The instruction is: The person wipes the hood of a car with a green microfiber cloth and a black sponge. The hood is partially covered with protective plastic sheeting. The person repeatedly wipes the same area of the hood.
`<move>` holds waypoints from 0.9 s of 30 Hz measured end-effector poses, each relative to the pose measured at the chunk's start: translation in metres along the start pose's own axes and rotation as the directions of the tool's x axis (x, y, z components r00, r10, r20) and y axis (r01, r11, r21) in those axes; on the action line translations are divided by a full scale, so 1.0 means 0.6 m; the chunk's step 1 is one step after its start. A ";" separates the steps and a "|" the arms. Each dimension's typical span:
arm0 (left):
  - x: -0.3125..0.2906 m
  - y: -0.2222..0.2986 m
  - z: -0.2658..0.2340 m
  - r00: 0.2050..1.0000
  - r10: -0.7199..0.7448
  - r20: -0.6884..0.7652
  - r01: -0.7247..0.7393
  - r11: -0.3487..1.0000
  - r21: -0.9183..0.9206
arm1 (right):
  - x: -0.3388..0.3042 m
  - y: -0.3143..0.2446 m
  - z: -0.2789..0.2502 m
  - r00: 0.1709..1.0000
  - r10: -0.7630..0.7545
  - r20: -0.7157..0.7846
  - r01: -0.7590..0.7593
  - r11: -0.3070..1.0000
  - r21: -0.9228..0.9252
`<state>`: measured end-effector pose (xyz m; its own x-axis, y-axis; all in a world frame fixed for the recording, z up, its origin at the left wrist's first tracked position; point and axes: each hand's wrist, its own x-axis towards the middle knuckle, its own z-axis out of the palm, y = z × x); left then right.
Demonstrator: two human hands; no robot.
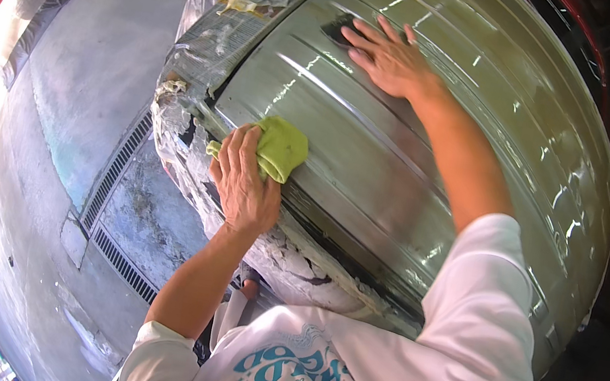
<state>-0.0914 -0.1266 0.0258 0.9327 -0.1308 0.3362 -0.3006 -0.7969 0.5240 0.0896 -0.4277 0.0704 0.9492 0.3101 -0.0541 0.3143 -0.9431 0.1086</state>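
In front of me a ribbed, grey-green vehicle roof panel (pixel 347 133) stretches away, with glossy, wet-looking streaks. A crumpled yellow-green cloth (pixel 282 148) is bunched in my left hand (pixel 244 180), its fingers closed on it near the panel's left edge. Farther off, my right hand (pixel 391 61) lies palm down on the panel with its fingers spread. A flat black piece (pixel 338 29) shows beneath and beside its fingertips. What it is made of cannot be made out.
Clear plastic and newspaper masking (pixel 234 13) covers the panel's far left border. Torn, crinkled masking (pixel 292 265) runs along the near edge, close to my body. Down on the left, the grey concrete floor (pixel 101 11) has a slotted drain grate (pixel 117 167).
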 end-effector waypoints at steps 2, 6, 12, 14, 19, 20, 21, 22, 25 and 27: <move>-0.005 -0.005 -0.001 1.000 -0.017 -0.007 0.017 1.000 0.014 | -0.117 0.033 0.000 0.998 -0.048 0.042 0.047 0.999 0.025; -0.015 0.000 0.000 0.996 -0.085 0.037 0.084 0.996 0.032 | -0.374 0.113 -0.057 0.928 0.031 0.372 -0.011 0.998 -0.054; -0.017 0.004 -0.001 0.993 -0.090 0.073 0.089 0.996 0.023 | -0.244 0.106 -0.062 0.937 -0.065 0.344 0.077 0.997 -0.021; -0.014 0.004 -0.005 0.992 -0.097 0.080 0.096 0.995 0.013 | -0.115 0.082 -0.042 0.960 -0.128 0.251 0.140 0.990 -0.029; 0.001 0.008 0.000 1.000 -0.007 0.025 0.007 1.000 0.011 | 0.017 0.016 -0.007 0.998 -0.029 0.054 0.035 0.994 -0.106; -0.003 0.001 0.000 1.000 -0.017 0.014 0.017 1.000 0.014 | -0.012 0.005 -0.010 0.997 -0.036 0.062 0.041 0.995 -0.086; -0.005 -0.004 -0.001 1.000 -0.024 0.003 0.024 1.000 0.010 | -0.068 0.012 -0.007 0.995 -0.055 0.078 0.060 0.997 -0.054; -0.007 -0.007 -0.003 0.999 -0.037 0.005 0.037 0.999 0.012 | -0.134 0.033 -0.011 0.993 -0.080 0.088 0.083 0.996 -0.029; -0.014 -0.007 -0.002 0.996 -0.094 0.005 0.093 0.995 0.045 | -0.351 0.097 -0.059 0.936 0.015 0.351 0.007 0.998 -0.061; -0.011 0.004 -0.004 0.996 -0.082 0.035 0.081 0.996 0.022 | -0.419 0.129 -0.083 0.884 0.048 0.464 -0.005 0.996 -0.093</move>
<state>-0.0986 -0.1262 0.0265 0.9605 -0.0857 0.2648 -0.2197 -0.8177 0.5321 -0.1240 -0.5728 0.1420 0.8463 0.1735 -0.5036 0.3100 -0.9293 0.2008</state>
